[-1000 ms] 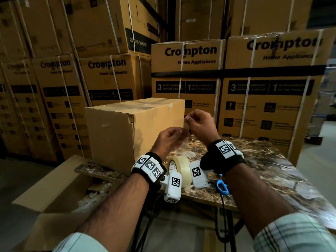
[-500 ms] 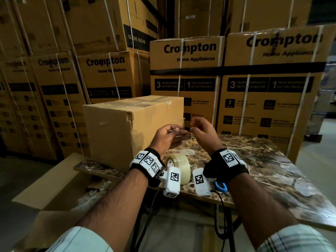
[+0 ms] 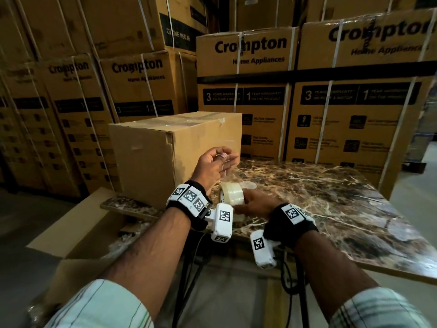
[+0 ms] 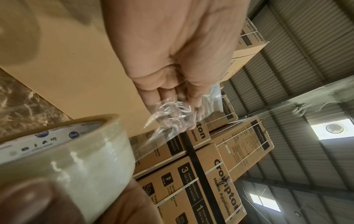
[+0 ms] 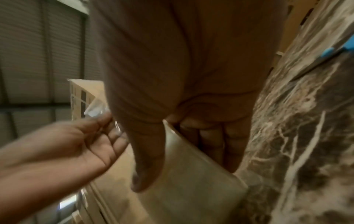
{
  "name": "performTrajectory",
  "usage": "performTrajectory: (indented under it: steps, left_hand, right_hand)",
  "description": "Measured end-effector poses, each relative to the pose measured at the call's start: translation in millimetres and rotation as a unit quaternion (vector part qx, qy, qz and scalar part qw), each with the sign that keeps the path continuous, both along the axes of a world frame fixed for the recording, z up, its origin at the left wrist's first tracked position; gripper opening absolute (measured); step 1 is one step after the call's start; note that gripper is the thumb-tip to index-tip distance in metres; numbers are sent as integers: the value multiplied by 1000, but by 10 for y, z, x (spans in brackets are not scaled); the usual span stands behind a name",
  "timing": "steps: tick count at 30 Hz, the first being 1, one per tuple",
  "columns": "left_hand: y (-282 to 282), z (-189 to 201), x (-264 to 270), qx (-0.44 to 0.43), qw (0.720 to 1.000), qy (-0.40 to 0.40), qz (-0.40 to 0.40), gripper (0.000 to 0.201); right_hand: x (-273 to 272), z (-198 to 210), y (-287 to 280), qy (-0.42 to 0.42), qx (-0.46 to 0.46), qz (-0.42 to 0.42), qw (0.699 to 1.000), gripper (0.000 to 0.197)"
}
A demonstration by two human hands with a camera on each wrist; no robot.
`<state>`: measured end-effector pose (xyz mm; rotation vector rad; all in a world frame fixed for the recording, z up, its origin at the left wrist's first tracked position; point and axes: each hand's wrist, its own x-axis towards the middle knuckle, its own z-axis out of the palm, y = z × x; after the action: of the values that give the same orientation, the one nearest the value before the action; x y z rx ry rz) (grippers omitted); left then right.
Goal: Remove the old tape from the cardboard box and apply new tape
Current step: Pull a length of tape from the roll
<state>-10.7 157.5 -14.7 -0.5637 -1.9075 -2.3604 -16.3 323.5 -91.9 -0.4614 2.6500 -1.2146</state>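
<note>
A plain cardboard box stands on the left end of the marble table, with glossy tape along its top. My left hand is raised beside the box and pinches a crumpled end of clear tape at its fingertips. A thin clear strand runs from there down to the tape roll. My right hand grips that roll low over the table, thumb on its outer face and fingers inside the core.
Stacks of strapped Crompton cartons wall in the back and left. A second clear ring lies just behind the roll. Blue-handled scissors lie on the table near my right wrist. Flat cardboard sits on the floor at the left.
My right hand has left the tape end by the left hand and come down to grip the roll. My left hand stays raised, still holding the tape end.
</note>
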Motion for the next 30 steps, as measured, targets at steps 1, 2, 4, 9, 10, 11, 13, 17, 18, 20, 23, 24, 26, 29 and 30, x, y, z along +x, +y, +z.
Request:
performTrajectory:
  steps: [1, 2, 4, 9, 10, 11, 13, 17, 18, 20, 23, 24, 26, 29, 30]
  left_hand:
    - [4, 4, 6, 4, 1000, 2, 2, 15]
    - [12, 14, 17, 9, 1000, 5, 3, 17]
    - [20, 32, 33, 18, 1000, 13, 3, 18]
    - [19, 115, 56, 9, 1000, 29, 7, 17]
    - [19, 121, 50, 3, 999, 33, 8, 18]
    - [15, 118, 44, -1, 999, 36, 12, 18]
    - [-5, 96, 43, 3, 999, 34, 21, 16]
    - [-9, 194, 90, 2, 998, 68, 19, 16]
    - [5, 262, 111, -6, 997, 81, 11, 16]
    - [8, 357, 117, -9, 995, 95, 0, 16]
    - [19, 377, 91, -2, 995, 96, 3, 22]
    - [16, 369, 83, 2, 996, 92, 4, 24]
    - [-1, 370, 85, 5, 996, 89, 6, 25]
    - [-13, 367, 75, -6, 995, 97, 10, 24]
    - [-12, 361, 79, -8, 995, 97, 10, 24]
  right_hand:
    - [41, 27, -46, 6, -20, -6, 1000, 68]
    - [99, 79, -107, 11, -42, -12, 999, 62]
    - [145, 108, -172, 24, -89, -17, 996, 64]
    - [220, 37, -179, 7, -147, 25, 989, 79]
    - [202, 19, -169, 8, -158, 27, 987, 79]
    - [190, 10, -158, 20, -177, 24, 984, 76]
    - [128, 2, -159, 57, -183, -4, 981, 62]
    - [-15, -117, -136, 148, -118, -105, 976, 49]
    - [-45, -142, -130, 169, -105, -135, 971, 48]
    - [-71, -96, -135, 195, -82, -171, 962, 43]
    - [-99, 4, -101, 172, -79, -189, 964, 39]
    - [-98, 18, -85, 142, -99, -178, 969, 40]
    - [-81, -24, -42, 70, -151, -143, 976, 49]
    - [30, -73, -36, 21, -198, -81, 977, 60]
    - [32, -90, -48, 20, -197, -73, 978, 61]
